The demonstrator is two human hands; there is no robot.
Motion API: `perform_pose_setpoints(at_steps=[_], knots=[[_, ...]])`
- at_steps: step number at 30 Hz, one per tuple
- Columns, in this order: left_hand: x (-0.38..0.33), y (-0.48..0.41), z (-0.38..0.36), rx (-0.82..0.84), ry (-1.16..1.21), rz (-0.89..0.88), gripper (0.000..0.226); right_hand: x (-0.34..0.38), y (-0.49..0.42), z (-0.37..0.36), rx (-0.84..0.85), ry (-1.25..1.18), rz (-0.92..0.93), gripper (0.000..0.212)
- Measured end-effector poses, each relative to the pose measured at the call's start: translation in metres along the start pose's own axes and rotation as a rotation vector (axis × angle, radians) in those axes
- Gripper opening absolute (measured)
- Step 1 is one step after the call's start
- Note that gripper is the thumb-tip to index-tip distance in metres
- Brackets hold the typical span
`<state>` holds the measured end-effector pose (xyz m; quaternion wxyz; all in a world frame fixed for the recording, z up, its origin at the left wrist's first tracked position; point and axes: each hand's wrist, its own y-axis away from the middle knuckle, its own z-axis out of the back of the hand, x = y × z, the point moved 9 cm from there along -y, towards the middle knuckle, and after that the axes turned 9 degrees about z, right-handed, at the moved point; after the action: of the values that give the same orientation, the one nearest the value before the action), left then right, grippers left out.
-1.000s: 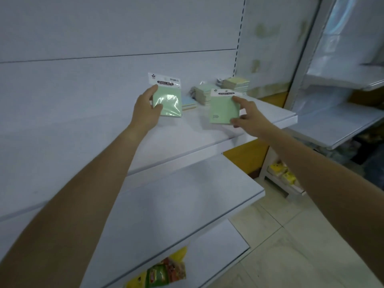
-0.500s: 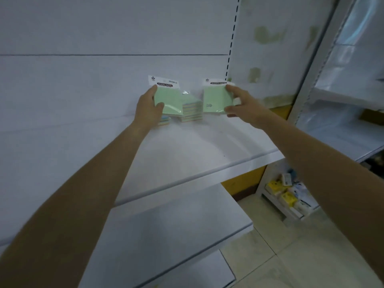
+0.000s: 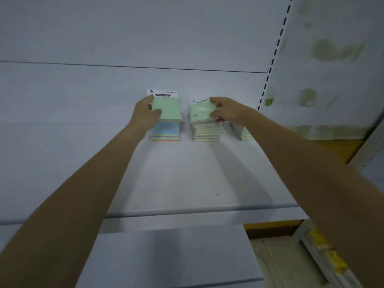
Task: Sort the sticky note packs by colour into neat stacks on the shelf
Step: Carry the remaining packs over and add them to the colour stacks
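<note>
Lowered now, my left hand (image 3: 145, 113) pinches a glossy square green pack (image 3: 169, 110) headed "STICKY NOTE" over a stack (image 3: 166, 134) at the back of the shelf (image 3: 187, 179). My right hand (image 3: 226, 112) pinches a second green pack (image 3: 200, 112).

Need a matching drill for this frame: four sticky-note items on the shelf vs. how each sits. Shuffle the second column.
Column A
1. left green pack, gripped by the left hand
2. right green pack, gripped by the right hand
3. blue pack
4. rightmost stack

Column B
a. partly hidden behind the right forearm
b. tilted over the middle stack
c. printed label plainly facing the camera
d. lying directly under a green pack

Pairs: 1-c, 2-b, 3-d, 4-a
</note>
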<state>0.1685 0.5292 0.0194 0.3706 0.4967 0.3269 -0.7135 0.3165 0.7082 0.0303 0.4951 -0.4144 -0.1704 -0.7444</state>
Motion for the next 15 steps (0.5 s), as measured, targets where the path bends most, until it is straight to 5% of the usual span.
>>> perform_pose_setpoints(at_steps=[9,15], knots=[[-0.014,0.002,-0.026,0.029,0.016,0.021,0.052,-0.019,-0.011,0.008,0.009,0.35,-0.037,0.054],[-0.027,-0.005,-0.047,0.072,0.074,0.037,0.049,-0.009,-0.002,0.014,-0.038,0.424,0.068,0.076]])
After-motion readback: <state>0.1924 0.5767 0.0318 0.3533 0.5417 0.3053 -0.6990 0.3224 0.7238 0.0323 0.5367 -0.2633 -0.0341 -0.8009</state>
